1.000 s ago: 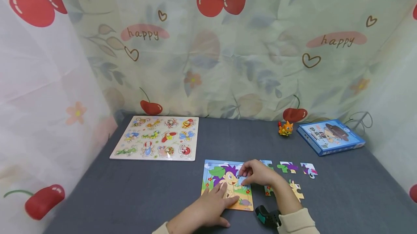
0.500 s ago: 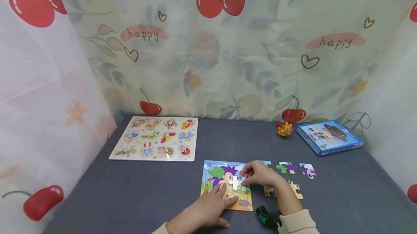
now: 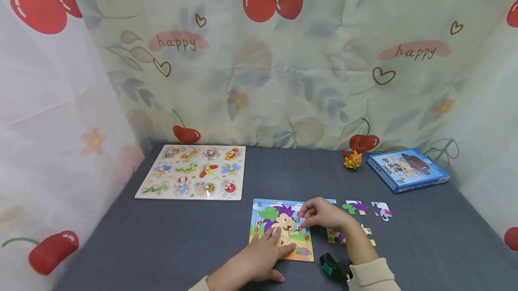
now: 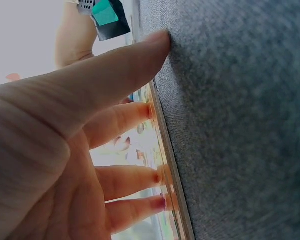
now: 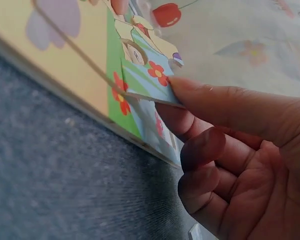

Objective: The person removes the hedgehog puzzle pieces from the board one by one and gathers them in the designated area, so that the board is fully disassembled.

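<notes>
A jigsaw board with a purple-haired cartoon figure lies on the dark table. My left hand rests on its lower left part with fingers spread. In the left wrist view, several fingertips touch the board's surface, while the thumb lies past its edge. My right hand is over the board's right side. Seen from the right wrist, its thumb and index finger pinch a jigsaw piece with a red flower on it. That piece is tilted, one edge raised above the board; its far side is hidden.
Loose jigsaw pieces lie right of the board, some partly behind the right arm. A knob-free insect puzzle board is at back left. A small orange toy and a blue box stand at back right.
The piece in my right hand has tilted: half a second ago it glared white, and now its picture shows. The right hand shifted only slightly; the left hand stayed in place.
</notes>
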A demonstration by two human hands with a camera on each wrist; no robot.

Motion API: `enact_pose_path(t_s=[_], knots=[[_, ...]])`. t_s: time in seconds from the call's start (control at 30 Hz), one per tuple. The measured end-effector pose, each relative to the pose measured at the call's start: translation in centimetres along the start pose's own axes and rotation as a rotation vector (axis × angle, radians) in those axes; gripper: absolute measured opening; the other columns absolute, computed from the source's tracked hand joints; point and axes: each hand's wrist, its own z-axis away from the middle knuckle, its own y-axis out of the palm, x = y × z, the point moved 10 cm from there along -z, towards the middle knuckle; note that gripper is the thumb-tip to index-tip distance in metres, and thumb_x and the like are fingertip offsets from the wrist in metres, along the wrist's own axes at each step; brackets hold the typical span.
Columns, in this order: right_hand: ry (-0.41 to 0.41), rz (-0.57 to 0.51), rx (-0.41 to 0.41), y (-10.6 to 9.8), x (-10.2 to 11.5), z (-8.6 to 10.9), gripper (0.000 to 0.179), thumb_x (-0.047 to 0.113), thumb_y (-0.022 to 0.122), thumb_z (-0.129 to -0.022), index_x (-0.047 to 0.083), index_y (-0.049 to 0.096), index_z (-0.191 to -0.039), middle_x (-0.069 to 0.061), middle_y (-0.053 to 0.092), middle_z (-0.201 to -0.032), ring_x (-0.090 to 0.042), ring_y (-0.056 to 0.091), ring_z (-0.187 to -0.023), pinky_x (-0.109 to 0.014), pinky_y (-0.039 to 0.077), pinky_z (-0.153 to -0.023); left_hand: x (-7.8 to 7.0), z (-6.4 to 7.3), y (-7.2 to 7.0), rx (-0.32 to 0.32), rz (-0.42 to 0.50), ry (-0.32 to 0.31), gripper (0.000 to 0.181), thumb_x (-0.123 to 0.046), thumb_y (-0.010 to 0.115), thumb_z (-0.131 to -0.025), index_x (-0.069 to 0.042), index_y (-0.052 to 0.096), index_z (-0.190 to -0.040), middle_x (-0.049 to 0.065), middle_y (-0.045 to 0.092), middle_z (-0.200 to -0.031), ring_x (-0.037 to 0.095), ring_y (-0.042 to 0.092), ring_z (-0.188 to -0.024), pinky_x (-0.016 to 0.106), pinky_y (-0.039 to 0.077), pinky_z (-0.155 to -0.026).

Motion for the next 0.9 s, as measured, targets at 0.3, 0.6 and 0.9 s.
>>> enact_pose_path(t_s=[0.3,0.6,0.9], knots=[[0.026,0.001,-0.036,-1.0,-1.0,0.6,0.02,0.017,0.069,-0.083,0.0,0.064,-0.094,0.002,0.058,-0.07,-0.011,0.049,-0.064,-0.025,0.044,-0.06,-0.2,0.1,-0.3,-0.025,-0.021,0.0,0.068,-0.048,0.072,-0.075,-0.043,0.043,-0.136,0.005,0.031,-0.151,0.026,0.027,-0.14,0.054,0.034,-0.106],[0.011,0.01,-0.033,-3.1,-1.8,2.5,0.025,0.018,0.067,-0.086,-0.003,0.063,-0.099,0.001,0.058,-0.071,-0.011,0.05,-0.065,-0.025,0.047,-0.061,-0.1,0.2,-0.3,-0.039,-0.01,0.002,0.068,-0.048,0.071,-0.075,-0.043,0.043,-0.136,0.006,0.031,-0.151,0.028,0.029,-0.14,0.055,0.033,-0.106],[0.01,-0.022,-0.073,-5.8,-3.0,5.1,0.034,0.02,0.065,-0.087,-0.008,0.059,-0.105,-0.001,0.06,-0.078,-0.012,0.054,-0.071,-0.026,0.049,-0.064,-0.2,0.3,-0.3,-0.045,-0.029,0.023,0.068,-0.049,0.072,-0.074,-0.043,0.043,-0.136,0.007,0.032,-0.151,0.028,0.031,-0.139,0.054,0.033,-0.106]])
